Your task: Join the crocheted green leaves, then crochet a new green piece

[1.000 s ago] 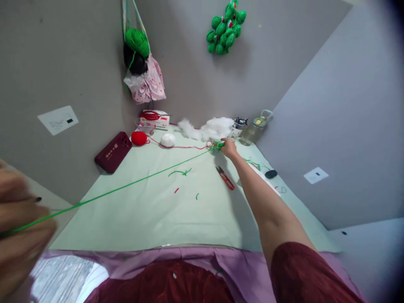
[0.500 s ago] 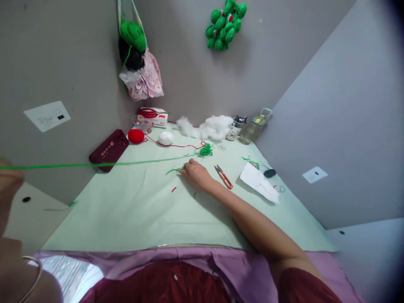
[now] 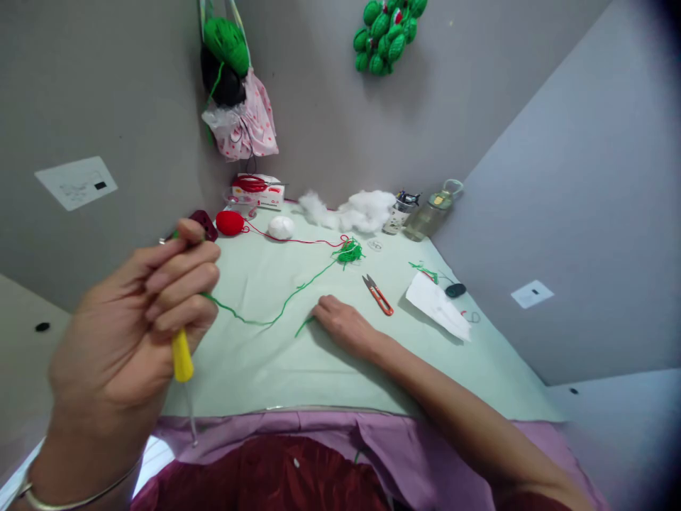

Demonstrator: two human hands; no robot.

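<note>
Raised close to the camera, my left hand [image 3: 170, 305] is closed around a crochet hook with a yellow handle [image 3: 182, 357]; its thin metal shaft [image 3: 192, 419] points down. Green yarn [image 3: 271, 323] runs from those fingers, slack across the table, to a small tangle of green yarn [image 3: 350, 251]. My right hand [image 3: 343, 323] rests on the table with its fingers curled down. A short green yarn tail [image 3: 305, 326] sticks out from under its fingertips; whatever else they cover is hidden. Orange-handled thread snips [image 3: 378, 296] lie right of that hand.
Behind are a red yarn ball [image 3: 230, 223], a white ball [image 3: 281, 228], white stuffing [image 3: 364, 211], a pen cup [image 3: 398, 215] and a bottle [image 3: 430, 214]. White paper [image 3: 436, 306] lies right. A phone [image 3: 205, 223] is partly behind my left hand.
My left hand has come in from the left edge to the front, showing the crochet hook. The taut green yarn has gone slack onto the table. My right hand has shifted slightly toward me.
</note>
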